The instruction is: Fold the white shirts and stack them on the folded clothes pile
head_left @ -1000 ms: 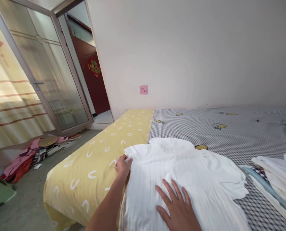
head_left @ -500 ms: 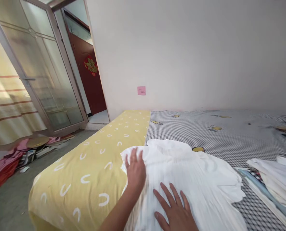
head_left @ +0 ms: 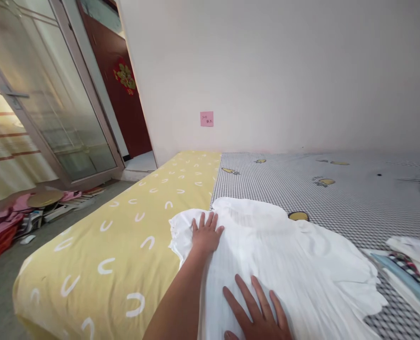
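A white short-sleeved top with ruffled sleeve edges lies spread over the bed. My left hand rests flat on it by the left sleeve, fingers spread. Lower down, my right hand lies on the body of the top with its fingers apart; its lower part is cut off by the frame's bottom edge. Neither hand grips the cloth. The top's lower end runs out of view.
Under the top, a yellow sheet with white arcs meets a black-and-white checked sheet. Folded clothes lie at the right. A pink note is on the wall. Clothes and books lie on the floor left, near a glass door.
My left hand has shifted from the left edge inward onto the sleeve area, fingers flatter and wider. The left sleeve now lies smoother and farther out. The view has tilted slightly down.
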`<state>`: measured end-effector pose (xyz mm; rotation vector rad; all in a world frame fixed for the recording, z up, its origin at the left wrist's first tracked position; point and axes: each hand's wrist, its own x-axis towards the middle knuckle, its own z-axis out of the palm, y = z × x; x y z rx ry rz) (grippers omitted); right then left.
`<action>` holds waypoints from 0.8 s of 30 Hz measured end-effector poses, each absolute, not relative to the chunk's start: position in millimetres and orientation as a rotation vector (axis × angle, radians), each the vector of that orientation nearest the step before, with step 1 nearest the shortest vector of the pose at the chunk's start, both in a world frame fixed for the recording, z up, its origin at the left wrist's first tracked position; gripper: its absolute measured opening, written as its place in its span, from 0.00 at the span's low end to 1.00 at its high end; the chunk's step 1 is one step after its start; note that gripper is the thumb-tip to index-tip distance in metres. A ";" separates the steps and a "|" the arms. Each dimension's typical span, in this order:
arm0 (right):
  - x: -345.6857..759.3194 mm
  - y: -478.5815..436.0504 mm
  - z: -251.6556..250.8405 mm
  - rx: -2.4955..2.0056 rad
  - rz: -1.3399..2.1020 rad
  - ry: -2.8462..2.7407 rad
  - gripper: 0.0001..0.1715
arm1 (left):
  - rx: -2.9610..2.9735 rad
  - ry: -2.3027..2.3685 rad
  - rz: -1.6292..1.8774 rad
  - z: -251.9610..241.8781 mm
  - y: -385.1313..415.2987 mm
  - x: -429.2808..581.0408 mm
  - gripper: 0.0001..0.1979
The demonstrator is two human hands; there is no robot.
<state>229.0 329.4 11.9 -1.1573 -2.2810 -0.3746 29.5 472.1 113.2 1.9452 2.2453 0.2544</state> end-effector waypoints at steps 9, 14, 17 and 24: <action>244.2 330.5 40.4 -1.081 -0.253 -2.412 0.42 | 1.853 2.345 0.285 110.2 488.0 40.2 0.34; 237.7 324.8 48.7 -1.169 -0.166 -2.405 0.36 | 1.963 2.280 0.384 111.1 454.5 38.2 0.33; 234.7 322.5 54.2 -1.231 -0.093 -2.423 0.32 | 2.056 2.193 0.467 109.6 419.5 27.4 0.29; 232.5 317.9 74.6 -1.356 0.024 -2.502 0.33 | 1.984 2.191 0.877 95.8 310.1 -1.1 0.20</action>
